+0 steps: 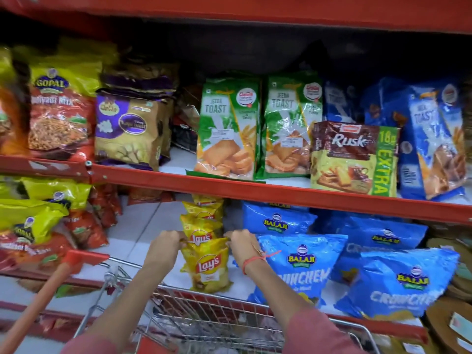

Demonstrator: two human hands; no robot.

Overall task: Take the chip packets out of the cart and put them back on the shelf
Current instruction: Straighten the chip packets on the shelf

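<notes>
A yellow Lay's chip packet [208,267] stands upright at the front of the lower shelf [143,221]. My left hand [166,245] pinches its top left corner and my right hand [241,242] pinches its top right corner. Behind it a row of more yellow Lay's packets [201,221] runs back into the shelf. The wire cart [212,318] sits below my arms against the shelf edge; its contents are blurred and I cannot tell what lies in it.
Blue Balaji packets [301,261] crowd the shelf right of the Lay's row. Red and yellow-green Gopal bags [33,226] lie at the left, with bare white shelf between. The upper shelf [255,187] holds toast and rusk packs. The cart's red handle [51,284] slants at lower left.
</notes>
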